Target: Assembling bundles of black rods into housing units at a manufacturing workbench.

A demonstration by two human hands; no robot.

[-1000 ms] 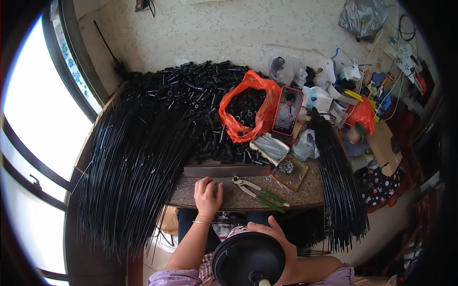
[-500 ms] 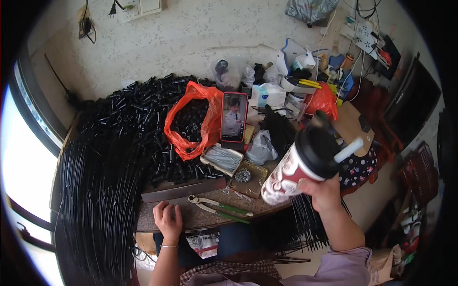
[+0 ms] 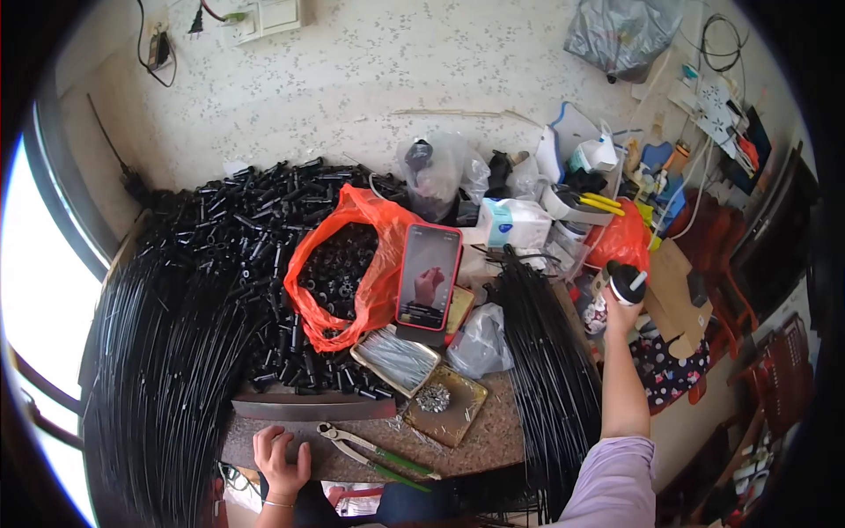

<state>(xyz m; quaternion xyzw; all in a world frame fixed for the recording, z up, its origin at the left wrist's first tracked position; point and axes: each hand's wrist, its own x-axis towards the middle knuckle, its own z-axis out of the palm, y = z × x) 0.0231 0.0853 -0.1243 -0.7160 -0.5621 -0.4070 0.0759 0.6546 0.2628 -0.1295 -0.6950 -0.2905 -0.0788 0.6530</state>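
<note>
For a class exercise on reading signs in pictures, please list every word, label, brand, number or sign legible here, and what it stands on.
None can be quoted with confidence.
Red-cased smartphone: small marks on the screen, too small to read.
White-and-blue tissue pack: a small printed mark, too blurred to read.
Black-lidded cup in the right hand: patterned side, no readable lettering.

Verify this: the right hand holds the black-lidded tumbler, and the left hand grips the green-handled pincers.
Wrong about the left hand: the head view shows it resting on the tabletop beside the green-handled pincers. The right hand does hold the black-lidded tumbler.
</note>
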